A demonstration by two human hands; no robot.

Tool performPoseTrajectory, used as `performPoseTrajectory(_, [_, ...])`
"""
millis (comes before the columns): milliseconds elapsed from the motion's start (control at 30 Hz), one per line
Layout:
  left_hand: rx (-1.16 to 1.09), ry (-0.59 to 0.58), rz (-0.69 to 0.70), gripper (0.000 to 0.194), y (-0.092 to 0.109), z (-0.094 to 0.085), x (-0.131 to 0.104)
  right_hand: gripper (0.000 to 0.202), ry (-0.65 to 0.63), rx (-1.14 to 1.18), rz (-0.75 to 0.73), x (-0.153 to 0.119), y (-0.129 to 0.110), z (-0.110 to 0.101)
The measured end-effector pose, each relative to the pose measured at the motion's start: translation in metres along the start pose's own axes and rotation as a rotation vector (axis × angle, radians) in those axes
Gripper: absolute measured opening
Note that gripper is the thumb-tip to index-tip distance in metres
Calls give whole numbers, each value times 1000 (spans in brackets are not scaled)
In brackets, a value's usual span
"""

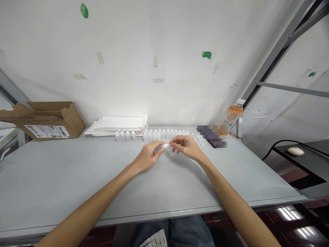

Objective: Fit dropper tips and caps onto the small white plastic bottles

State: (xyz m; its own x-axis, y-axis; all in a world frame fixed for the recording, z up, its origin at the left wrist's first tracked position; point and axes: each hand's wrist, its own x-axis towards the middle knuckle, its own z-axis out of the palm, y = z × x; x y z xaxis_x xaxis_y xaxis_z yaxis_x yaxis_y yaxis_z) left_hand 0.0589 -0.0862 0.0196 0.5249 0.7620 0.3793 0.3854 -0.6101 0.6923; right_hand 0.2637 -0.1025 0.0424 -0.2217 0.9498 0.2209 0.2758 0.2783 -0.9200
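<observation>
My left hand (146, 156) is closed around a small translucent white bottle (158, 148), which lies tilted on its side with its top end toward the right. At that end, the fingers of my right hand (187, 145) pinch a thin white loop (169, 148) that meets the bottle's neck. Just behind my hands stand several similar small bottles (149, 136) in rows. Farther left is a smaller group of bottles (125, 136), with thin pieces showing at their tops. A heap of thin white strips (200, 140) lies beyond my right hand.
On the grey table (77, 178) are an open cardboard box (48, 120) at left and stacked white papers (118, 123) at the back. A dark, partly blurred flat object (212, 137) and an orange drink bottle (232, 115) are at right. A white wall (128, 99) rises behind.
</observation>
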Motion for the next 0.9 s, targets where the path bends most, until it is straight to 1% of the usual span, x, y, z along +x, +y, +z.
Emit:
performPoseTrajectory(233, [36,23,21,23,-2,1,0,25,-26,34,-2,0,2,3])
performPoseTrajectory(400, [58,15,41,21,-6,1,0,26,-47,27,5,1,8,6])
performPoseTrajectory(533, [75,15,40,22,-7,0,1,24,-39,39,-12,2,13,7])
performPoseTrajectory(633, [81,32,40,23,-4,-1,3,24,-21,30,-41,2,12,7])
performPoseTrajectory(733, [114,50,6,26,2,-3,5,27,0,0,-76,2,6,5])
performPoseTrajectory(800, [161,57,-45,28,4,-5,6,30,10,-17,-92,1,3,4])
performPoseTrajectory(867, [187,103,-104,30,5,-12,3,34,38,-14,-98,1,1,1])
performPoseTrajectory(900, [185,147,-130,31,3,-16,-1,36,63,-10,-102,1,1,-2])
